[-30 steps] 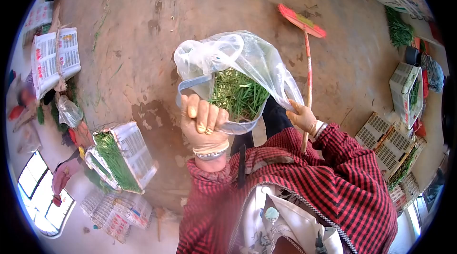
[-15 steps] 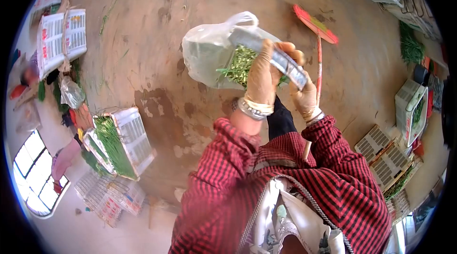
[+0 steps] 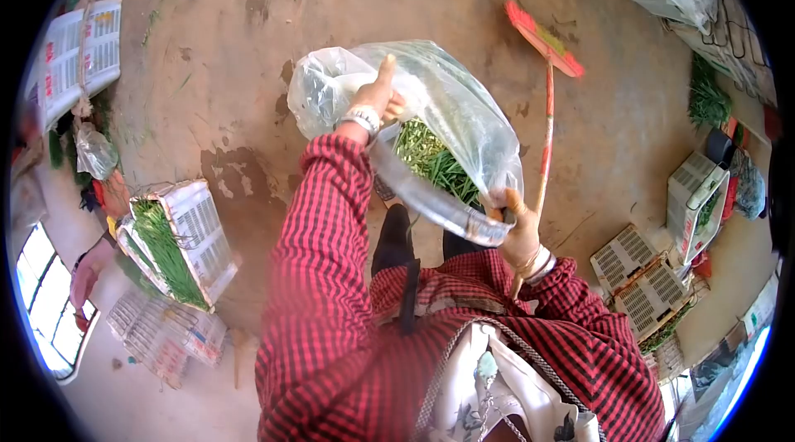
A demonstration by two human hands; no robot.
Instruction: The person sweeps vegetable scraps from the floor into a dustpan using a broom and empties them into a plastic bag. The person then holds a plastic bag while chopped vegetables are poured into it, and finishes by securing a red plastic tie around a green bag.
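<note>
A clear plastic bag [image 3: 451,86] spreads over the far side of a grey, metal-looking pan [image 3: 418,193] with a curved wall. Green plant clippings [image 3: 435,162] show between the bag and the pan's wall. My left hand [image 3: 377,101], in a pale glove, is closed on the bag at the upper left, thumb pointing up. At the lower right, my gloved right hand [image 3: 520,233] grips the pan's end, where the bag's edge also gathers. A broom [image 3: 546,40] with red bristles slants down, its handle passing beside my right hand.
On the left stands a white crate [image 3: 203,235] packed with long green stalks, near a wire-like white crate [image 3: 166,338]. Other crates [image 3: 650,276] line the right side. Damp patches [image 3: 240,181] mark the brown floor. A person's pink sleeve [image 3: 87,276] shows at far left.
My hands have moved apart, left hand toward the upper left and right hand lower. The bag now spreads over the pan, which has come nearer my body and turned.
</note>
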